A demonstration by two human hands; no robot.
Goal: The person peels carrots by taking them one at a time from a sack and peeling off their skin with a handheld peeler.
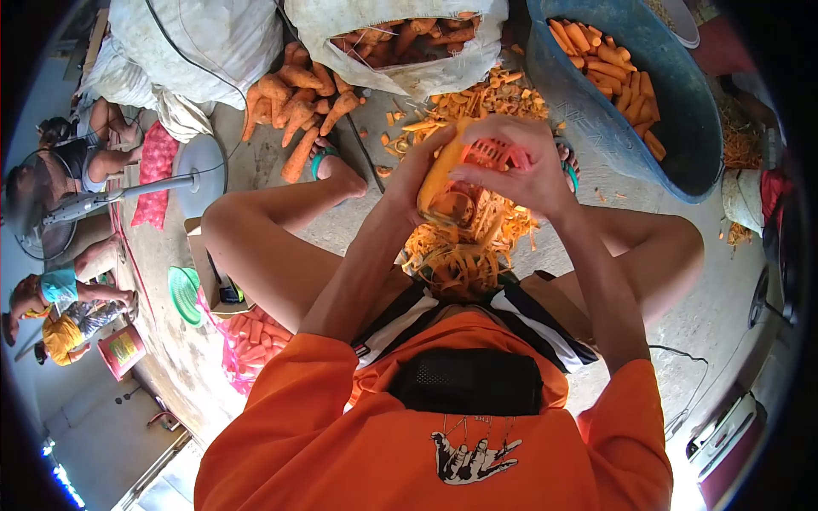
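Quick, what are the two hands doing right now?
Left hand: closed around a carrot.
Right hand: closed on an orange peeler.

The carrot (443,175) sits between the two hands — left hand (409,175) on its left, right hand (520,170) over its right with the peeler (492,153). Below them a heap of peelings (460,247) lies on the floor between the knees. Ahead stands an open sack (400,43) holding carrots; to its left, loose carrots (298,106) on the floor; to its right, a tub (630,94) with peeled carrots inside.
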